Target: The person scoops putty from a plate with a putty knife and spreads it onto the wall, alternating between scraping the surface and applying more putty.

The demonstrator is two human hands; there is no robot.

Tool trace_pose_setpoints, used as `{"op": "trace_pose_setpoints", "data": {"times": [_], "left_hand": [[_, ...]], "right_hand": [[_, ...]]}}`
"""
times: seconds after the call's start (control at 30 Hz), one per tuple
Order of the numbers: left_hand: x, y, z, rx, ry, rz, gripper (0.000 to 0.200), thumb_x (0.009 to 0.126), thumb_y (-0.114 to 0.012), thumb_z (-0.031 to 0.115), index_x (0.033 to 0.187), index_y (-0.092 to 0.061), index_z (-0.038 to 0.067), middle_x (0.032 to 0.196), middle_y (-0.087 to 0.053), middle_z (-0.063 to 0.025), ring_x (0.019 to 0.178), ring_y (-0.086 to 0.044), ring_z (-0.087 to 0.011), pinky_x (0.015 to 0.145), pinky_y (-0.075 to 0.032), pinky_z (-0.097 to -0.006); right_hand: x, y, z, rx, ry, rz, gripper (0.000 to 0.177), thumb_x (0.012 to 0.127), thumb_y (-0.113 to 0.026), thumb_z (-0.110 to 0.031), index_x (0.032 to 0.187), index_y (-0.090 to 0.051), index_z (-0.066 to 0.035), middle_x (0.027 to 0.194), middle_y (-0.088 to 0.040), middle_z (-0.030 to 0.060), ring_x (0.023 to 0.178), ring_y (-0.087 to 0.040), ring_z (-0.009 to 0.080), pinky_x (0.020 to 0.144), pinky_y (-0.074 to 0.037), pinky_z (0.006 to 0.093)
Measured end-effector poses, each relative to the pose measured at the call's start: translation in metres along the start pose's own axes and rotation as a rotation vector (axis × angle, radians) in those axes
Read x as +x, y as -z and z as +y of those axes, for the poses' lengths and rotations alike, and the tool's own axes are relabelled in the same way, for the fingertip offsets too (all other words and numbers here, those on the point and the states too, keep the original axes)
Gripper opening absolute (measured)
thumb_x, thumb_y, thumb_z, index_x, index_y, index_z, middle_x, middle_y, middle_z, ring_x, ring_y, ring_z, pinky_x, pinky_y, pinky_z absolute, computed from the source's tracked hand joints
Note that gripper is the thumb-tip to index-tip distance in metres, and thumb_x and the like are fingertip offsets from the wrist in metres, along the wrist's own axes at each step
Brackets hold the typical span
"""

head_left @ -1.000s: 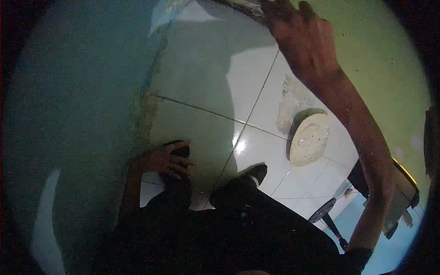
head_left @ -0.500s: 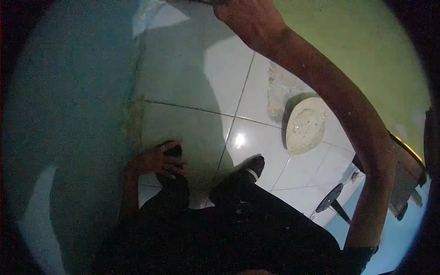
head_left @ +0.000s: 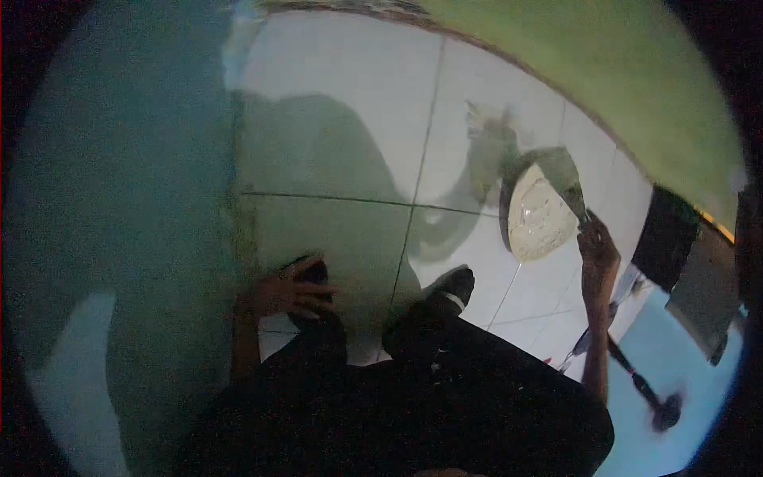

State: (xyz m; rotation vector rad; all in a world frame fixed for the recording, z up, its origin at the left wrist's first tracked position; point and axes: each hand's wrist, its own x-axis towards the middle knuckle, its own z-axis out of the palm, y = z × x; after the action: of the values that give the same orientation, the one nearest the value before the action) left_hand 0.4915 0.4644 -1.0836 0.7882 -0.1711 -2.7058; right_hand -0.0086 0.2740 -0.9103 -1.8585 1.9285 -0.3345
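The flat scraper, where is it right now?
Right of centre in the head view, the flat scraper is in the right hand, visually overlapping the pale rounded object.

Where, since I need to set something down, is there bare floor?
Bare tile lies beyond the right foot, between the blue-grey wall and the mottled patch, partly in shadow. It is crowded around the pale round object, with the right hand and its flat tool; also near the left hand.

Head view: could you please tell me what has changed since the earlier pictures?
The right hand has come back from near the green wall to the pale dish, holding a flat tool over it. The left hand stays spread; the dish stays put.
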Motion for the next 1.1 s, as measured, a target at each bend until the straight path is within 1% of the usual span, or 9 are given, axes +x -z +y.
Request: {"op": "trace_pose_setpoints", "data": {"times": [0.07, 0.23, 0.3, 0.5, 0.73, 0.93, 1.0, 1.03, 1.1], "left_hand": [[-0.002, 0.002, -0.006, 0.033, 0.030, 0.023, 0.080, 0.098, -0.029, 0.064, 0.158, 0.001, 0.020, 0.154, -0.022, -0.0340, 0.135, -0.033, -0.0560, 0.108, -0.032, -0.0640], [-0.005, 0.037, -0.031, 0.037, 0.061, -0.039, 0.069, 0.103, -0.024, 0.054, 0.157, 0.004, 0.023, 0.155, -0.018, -0.0339, 0.137, -0.027, -0.0577, 0.108, -0.032, -0.0656], [-0.003, 0.031, -0.032, 0.187, -0.157, -0.015, 0.056, 0.101, -0.047, 0.021, 0.153, -0.027, 0.027, 0.147, -0.046, -0.0142, 0.123, -0.056, -0.0364, 0.090, -0.053, -0.0575], [-0.007, 0.002, -0.020, 0.403, 0.087, 0.435, 0.031, 0.095, -0.051, 0.029, 0.120, -0.067, 0.026, 0.146, -0.047, -0.0021, 0.134, -0.045, -0.0312, 0.106, -0.040, -0.0565], [-0.018, -0.002, -0.026, 0.754, 0.233, 0.475, 0.043, 0.097, -0.046, 0.043, 0.132, -0.060, 0.023, 0.154, -0.037, -0.0091, 0.137, -0.041, -0.0337, 0.108, -0.034, -0.0596], [-0.012, 0.002, -0.022, -0.125, -0.032, 0.446, 0.057, 0.105, -0.015, 0.048, 0.157, -0.006, 0.026, 0.144, -0.047, -0.0181, 0.102, -0.065, -0.0459, 0.085, -0.055, -0.0571], [-0.007, -0.010, -0.005, -1.561, -0.077, 0.690, 0.058, 0.105, -0.015, 0.050, 0.157, -0.006, 0.026, 0.149, -0.043, -0.0173, 0.107, -0.062, -0.0478, 0.087, -0.054, -0.0599], [-0.009, -0.004, -0.010, -1.561, -0.082, 0.691, 0.058, 0.105, -0.015, 0.050, 0.157, -0.006, 0.026, 0.149, -0.043, -0.0173, 0.107, -0.062, -0.0478, 0.087, -0.054, -0.0599], [-0.016, 0.022, -0.030, -0.364, -0.088, 0.150, 0.059, 0.104, -0.017, 0.051, 0.157, -0.004, 0.028, 0.152, -0.039, -0.0164, 0.117, -0.055, -0.0516, 0.094, -0.049, -0.0639]], "right_hand": [[-0.041, 0.005, 0.030, 0.082, -0.452, 0.061, 0.039, 0.095, -0.060, -0.021, 0.129, -0.061, -0.001, 0.098, -0.069, 0.0054, 0.078, -0.057, 0.0090, 0.062, -0.046, 0.0252], [-0.124, -0.019, 0.085, 0.263, -0.529, 0.204, 0.040, 0.091, -0.063, -0.019, 0.125, -0.063, 0.001, 0.096, -0.069, 0.0075, 0.083, -0.057, 0.0100, 0.071, -0.047, 0.0261], [-0.139, -0.020, 0.094, 0.272, -0.604, 0.197, 0.038, 0.090, -0.064, -0.014, 0.124, -0.063, 0.002, 0.100, -0.070, 0.0090, 0.089, -0.061, 0.0119, 0.080, -0.049, 0.0268], [-0.150, -0.026, 0.105, 0.377, -0.639, 0.122, 0.037, 0.087, -0.064, -0.008, 0.123, -0.064, 0.000, 0.104, -0.071, 0.0112, 0.096, -0.063, 0.0153, 0.084, -0.049, 0.0292], [-0.122, -0.003, 0.143, 0.344, -0.591, 0.206, 0.033, 0.088, -0.063, -0.008, 0.121, -0.066, -0.001, 0.101, -0.072, 0.0127, 0.091, -0.065, 0.0166, 0.084, -0.051, 0.0317], [-0.068, 0.037, 0.203, 0.134, -0.394, -0.087, 0.034, 0.094, -0.060, -0.012, 0.126, -0.063, -0.002, 0.109, -0.070, 0.0102, 0.101, -0.065, 0.0183, 0.090, -0.050, 0.0321], [-0.056, 0.036, 0.211, 0.226, -0.358, -0.147, 0.037, 0.095, -0.058, -0.014, 0.130, -0.060, -0.001, 0.110, -0.068, 0.0088, 0.102, -0.062, 0.0170, 0.092, -0.049, 0.0310], [-0.051, 0.034, 0.211, 0.249, -0.371, -0.165, 0.036, 0.096, -0.057, -0.012, 0.130, -0.060, -0.001, 0.112, -0.067, 0.0090, 0.104, -0.062, 0.0177, 0.094, -0.048, 0.0324], [-0.045, 0.029, 0.213, 0.276, -0.384, -0.181, 0.036, 0.096, -0.056, -0.011, 0.130, -0.060, -0.002, 0.113, -0.067, 0.0093, 0.107, -0.061, 0.0184, 0.096, -0.048, 0.0338]]}}
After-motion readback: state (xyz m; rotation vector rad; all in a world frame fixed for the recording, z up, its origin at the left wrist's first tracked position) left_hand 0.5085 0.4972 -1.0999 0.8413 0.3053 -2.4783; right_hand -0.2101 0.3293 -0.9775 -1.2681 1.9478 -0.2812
